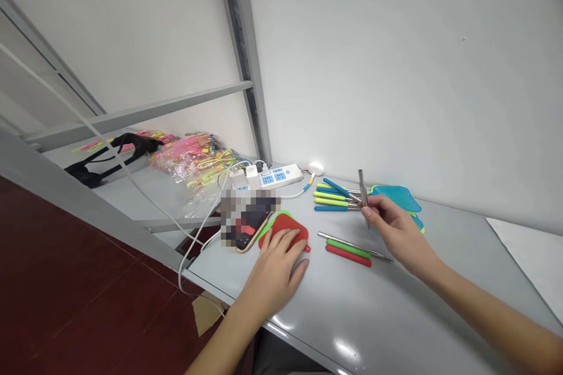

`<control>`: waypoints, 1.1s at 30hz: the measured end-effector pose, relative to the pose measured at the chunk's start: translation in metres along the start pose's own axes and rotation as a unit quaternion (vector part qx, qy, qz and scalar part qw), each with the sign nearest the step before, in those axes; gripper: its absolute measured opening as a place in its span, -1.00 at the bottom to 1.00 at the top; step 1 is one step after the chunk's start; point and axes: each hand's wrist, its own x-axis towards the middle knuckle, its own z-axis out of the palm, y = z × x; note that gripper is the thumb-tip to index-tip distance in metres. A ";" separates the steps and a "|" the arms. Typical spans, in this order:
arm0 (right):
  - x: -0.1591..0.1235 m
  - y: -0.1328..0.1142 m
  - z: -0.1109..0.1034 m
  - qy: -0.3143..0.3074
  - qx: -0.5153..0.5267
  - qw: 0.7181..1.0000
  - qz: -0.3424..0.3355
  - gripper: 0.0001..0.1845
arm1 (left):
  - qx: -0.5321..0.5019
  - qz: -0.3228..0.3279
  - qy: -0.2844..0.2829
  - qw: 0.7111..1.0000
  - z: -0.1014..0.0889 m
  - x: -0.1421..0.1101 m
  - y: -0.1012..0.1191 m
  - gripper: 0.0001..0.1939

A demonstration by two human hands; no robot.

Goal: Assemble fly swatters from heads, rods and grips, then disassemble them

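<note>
My left hand (277,263) rests with its fingers spread over a red fly swatter head (285,222). A green swatter head (269,225) peeks out from under the red one. Between the thumb and fingers of my right hand (393,228) is a metal telescopic rod (362,186), held nearly upright above the table. Just in front of my right hand lie another metal rod (343,241), a green handle grip (349,248) and a red handle grip (348,256), side by side. Behind it are several swatters with blue and yellow grips (331,201) and blue mesh heads (396,194).
A phone (255,225), partly blurred, lies left of the red head. Behind it sit a white power strip (281,176) with plugs and a white round device (315,169). Bagged colourful items (197,158) and a black strap (136,143) lie beyond the metal frame (250,58). White cables hang at left.
</note>
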 end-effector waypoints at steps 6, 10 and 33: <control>0.001 0.014 0.012 -0.049 0.050 0.998 0.007 -0.71 | 0.001 -0.019 0.014 1.000 0.001 0.004 -0.013 -0.64; -0.004 0.026 0.007 -0.100 0.077 0.990 0.066 -0.72 | -0.009 -0.014 0.010 1.000 0.000 0.008 -0.013 -0.66; -0.040 0.061 -0.043 -0.060 -0.271 0.958 -0.066 -0.70 | -0.097 0.120 -0.034 0.987 0.022 0.108 0.019 -0.81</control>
